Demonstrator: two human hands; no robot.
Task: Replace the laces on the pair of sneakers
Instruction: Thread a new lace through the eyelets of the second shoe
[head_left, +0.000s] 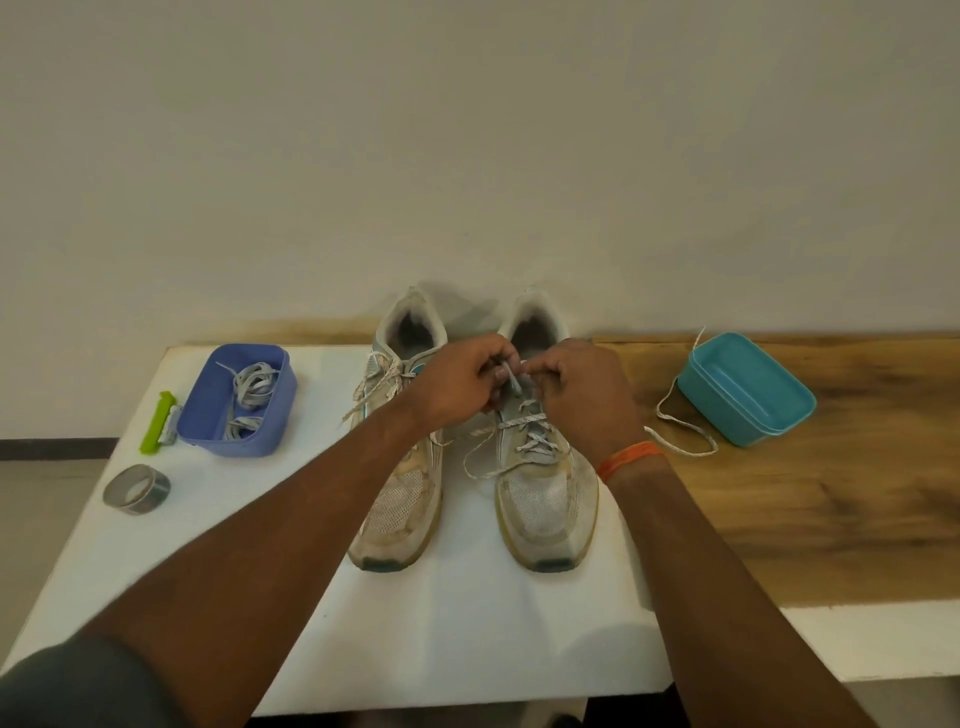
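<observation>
Two worn white sneakers stand side by side on the white board, toes toward me: the left sneaker and the right sneaker. Both carry a speckled white lace. My left hand and my right hand meet above the right sneaker's upper eyelets. Each pinches an end of that lace. One loose part of the lace trails right over the wooden top. The left sneaker's lace hangs loose at its side.
A blue tray at the left holds grey laces. Beside it lie a green tool and a roll of grey tape. A teal lidded box sits at the right on the wooden top. The wall rises right behind the sneakers.
</observation>
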